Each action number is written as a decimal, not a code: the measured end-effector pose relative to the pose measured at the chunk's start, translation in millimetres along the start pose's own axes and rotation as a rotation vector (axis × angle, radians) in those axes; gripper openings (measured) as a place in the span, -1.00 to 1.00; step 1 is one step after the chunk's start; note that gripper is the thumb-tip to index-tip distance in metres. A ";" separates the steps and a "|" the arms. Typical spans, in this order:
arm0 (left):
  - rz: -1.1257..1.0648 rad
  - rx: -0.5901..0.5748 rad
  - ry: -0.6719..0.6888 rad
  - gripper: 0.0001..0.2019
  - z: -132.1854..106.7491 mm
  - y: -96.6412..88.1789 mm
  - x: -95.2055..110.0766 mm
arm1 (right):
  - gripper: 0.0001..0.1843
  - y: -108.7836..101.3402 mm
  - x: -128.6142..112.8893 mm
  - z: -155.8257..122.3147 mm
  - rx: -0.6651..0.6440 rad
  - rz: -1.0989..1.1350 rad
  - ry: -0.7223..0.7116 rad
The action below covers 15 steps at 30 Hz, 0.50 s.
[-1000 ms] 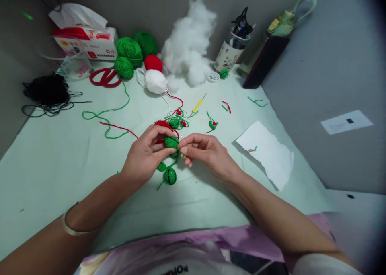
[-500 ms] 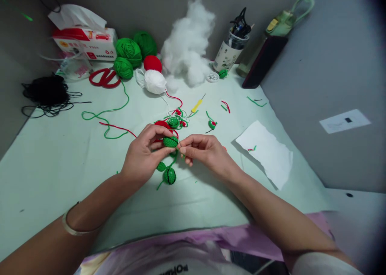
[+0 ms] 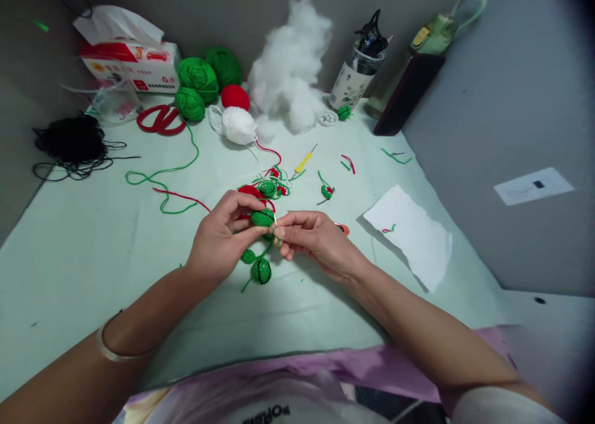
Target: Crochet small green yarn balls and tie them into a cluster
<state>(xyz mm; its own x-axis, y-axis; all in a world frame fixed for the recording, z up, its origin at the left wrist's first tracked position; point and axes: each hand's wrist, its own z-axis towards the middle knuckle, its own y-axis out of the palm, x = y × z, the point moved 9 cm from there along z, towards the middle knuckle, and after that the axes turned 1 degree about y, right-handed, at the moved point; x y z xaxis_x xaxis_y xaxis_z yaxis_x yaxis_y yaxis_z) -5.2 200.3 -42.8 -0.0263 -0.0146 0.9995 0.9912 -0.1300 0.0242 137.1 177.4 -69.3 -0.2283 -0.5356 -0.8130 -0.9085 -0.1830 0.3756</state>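
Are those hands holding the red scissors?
No, the red scissors lie beside green yarn, away from the left hand and right hand, both at a small green ball.

Front counter (image 3: 302,325) is bare between the forearms, so there's a way in up to the striped ball (image 3: 261,271); slot between left grip (image 3: 218,238) and right grip (image 3: 309,238) is plugged by a green ball (image 3: 262,217) and needle (image 3: 275,219). Left of left grip is wide open, loose yarn (image 3: 198,145) crossing farther back; right of right grip, a lane runs past a half-hidden orange item (image 3: 343,228) to the paper (image 3: 404,232). Back edge blocked: tissue box (image 3: 158,70), stuffing (image 3: 288,70), pen cup (image 3: 351,86), bottle (image 3: 409,95).
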 end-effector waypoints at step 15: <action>-0.025 -0.003 -0.039 -0.73 1.4 -1.6 -2.4 | -0.70 1.9 -1.4 -1.4 0.005 0.010 0.014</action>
<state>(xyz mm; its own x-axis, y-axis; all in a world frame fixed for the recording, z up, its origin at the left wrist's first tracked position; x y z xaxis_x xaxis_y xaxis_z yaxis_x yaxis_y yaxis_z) -6.5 201.9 -45.2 -0.0458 0.0272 0.9986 0.9900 -0.1326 0.0491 136.3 176.7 -66.8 -0.2324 -0.5485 -0.8032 -0.9079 -0.1739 0.3815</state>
